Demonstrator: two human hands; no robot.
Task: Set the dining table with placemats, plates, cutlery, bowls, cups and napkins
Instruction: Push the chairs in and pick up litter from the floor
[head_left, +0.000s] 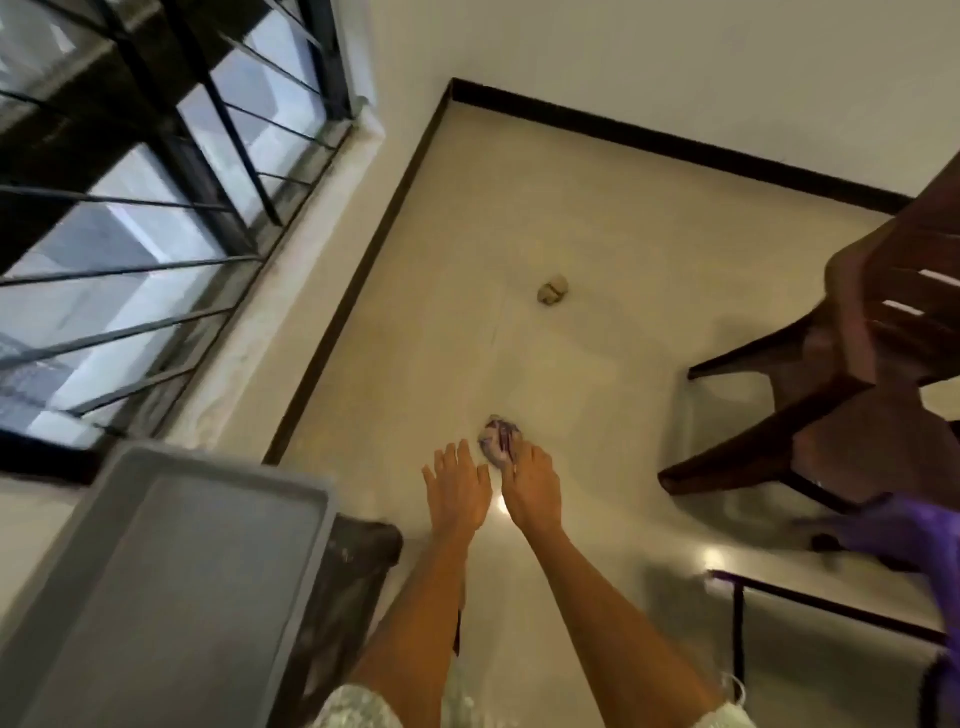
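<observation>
I am looking straight down at the floor. My two bare feet (493, 488) stand on pale tiles. A crumpled purple-and-white wad (497, 435), perhaps a napkin, lies at the toes of my right foot. My right hand (862, 530), clad in purple, is a blur at the right edge beside a brown chair (852, 364); its fingers cannot be made out. My left hand is out of view. An empty grey tray (171, 582) sits at the lower left on a dark stand.
A small beige crumpled lump (552, 291) lies farther out on the floor. A barred window (130, 234) fills the left wall. A dark-framed table corner (831, 603) shows at the lower right. Walls with dark skirting close off the corner beyond.
</observation>
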